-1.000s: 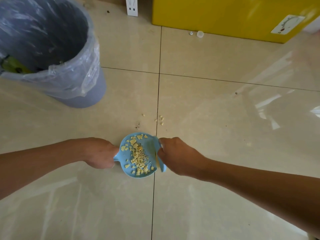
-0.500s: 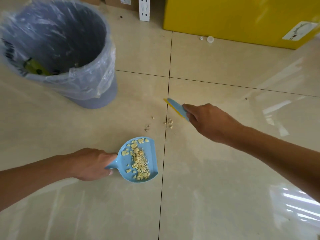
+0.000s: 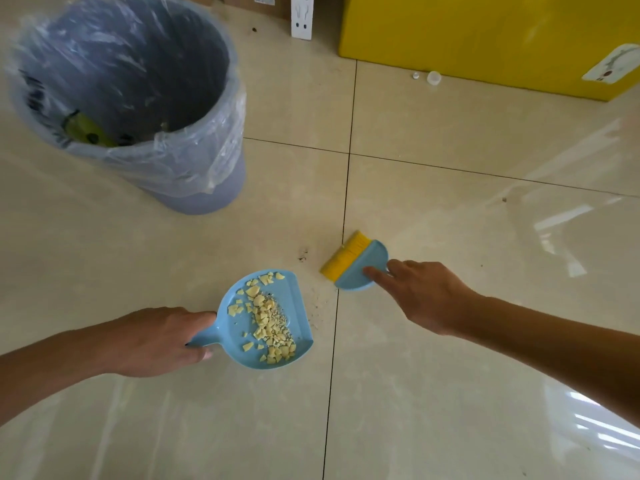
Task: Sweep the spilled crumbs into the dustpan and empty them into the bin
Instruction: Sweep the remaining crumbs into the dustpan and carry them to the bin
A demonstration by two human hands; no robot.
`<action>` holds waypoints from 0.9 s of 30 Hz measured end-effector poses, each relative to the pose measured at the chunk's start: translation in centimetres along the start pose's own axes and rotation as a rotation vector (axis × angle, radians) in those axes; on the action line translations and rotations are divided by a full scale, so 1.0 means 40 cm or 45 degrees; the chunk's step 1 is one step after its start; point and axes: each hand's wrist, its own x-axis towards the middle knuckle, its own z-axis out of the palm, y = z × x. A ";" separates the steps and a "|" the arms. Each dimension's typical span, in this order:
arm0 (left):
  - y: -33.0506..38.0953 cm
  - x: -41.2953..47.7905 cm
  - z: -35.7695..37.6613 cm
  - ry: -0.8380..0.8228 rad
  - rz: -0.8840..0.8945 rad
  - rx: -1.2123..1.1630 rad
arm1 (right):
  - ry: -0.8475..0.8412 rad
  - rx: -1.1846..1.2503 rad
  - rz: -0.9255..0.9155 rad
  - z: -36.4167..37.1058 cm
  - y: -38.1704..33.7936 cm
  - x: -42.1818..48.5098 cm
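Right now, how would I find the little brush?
Find the big grey bin with its plastic liner. On the floor nearer you, right of the blue dustpan, lies the brush. It alone has yellow bristles, and the right hand touches it.

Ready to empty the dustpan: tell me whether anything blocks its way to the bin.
Nothing visible does. Only floor tile lies between the dustpan, held by the left hand, and the bin; the brush is off to the right.
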 end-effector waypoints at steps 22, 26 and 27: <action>-0.144 -0.104 0.084 0.354 0.025 -0.377 | 0.085 0.108 -0.514 0.020 -0.031 0.072; -0.079 -0.075 0.059 0.266 0.058 -0.123 | 0.066 0.091 -0.312 0.016 0.112 -0.020; -0.068 -0.063 0.051 0.250 0.058 -0.038 | 0.056 0.085 -0.254 0.020 0.141 -0.045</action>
